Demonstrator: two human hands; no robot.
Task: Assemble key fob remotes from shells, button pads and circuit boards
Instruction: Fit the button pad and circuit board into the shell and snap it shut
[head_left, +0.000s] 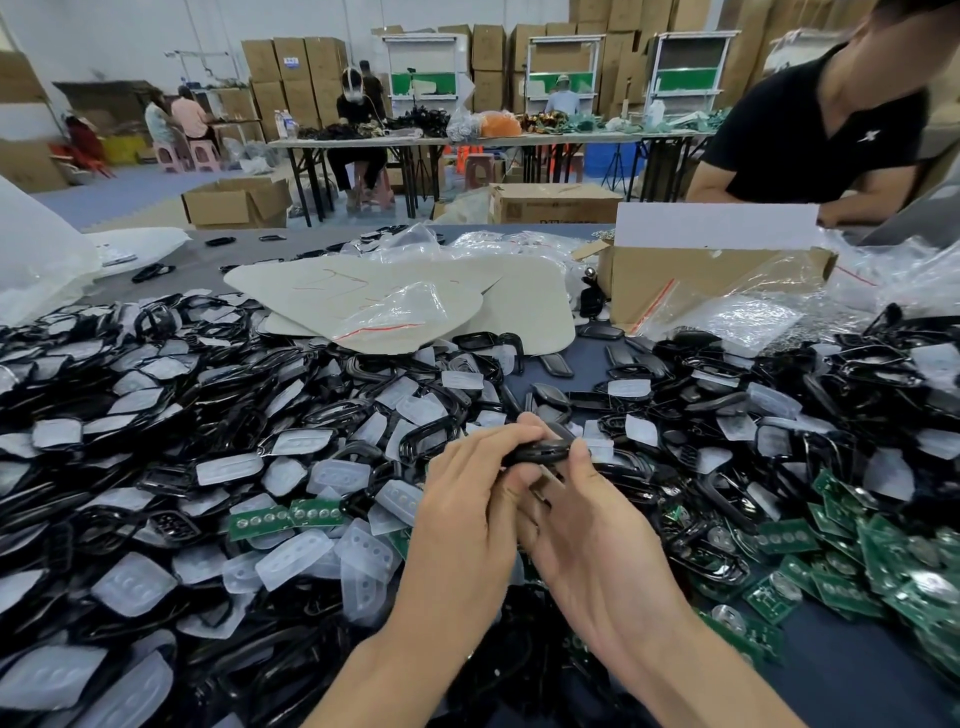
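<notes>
Fingers (498, 441) of the left hand (467, 504) and the right hand (587, 530) are curled round one black key fob (537, 452), which they pinch between them from both sides, thumbs on its near edge; whether its halves are fully closed cannot be told. The key fob is held clear of the dark blue surface (841, 670), just above the heap of parts. From 7 to 11 o'clock of the hands lie black shells (156, 519) mixed with translucent button pads (291, 558), piled thick. Green circuit boards (883, 561) are spread from 3 to 5 o'clock, and two more lie at 9 o'clock among the pads. At 12 o'clock pale sheets (519, 306) lie flat with a clear bag (400, 312) on top. An open cardboard box (701, 280) stands at 1 o'clock, and a person (810, 130) in a black shirt leans over the far edge at 2 o'clock
</notes>
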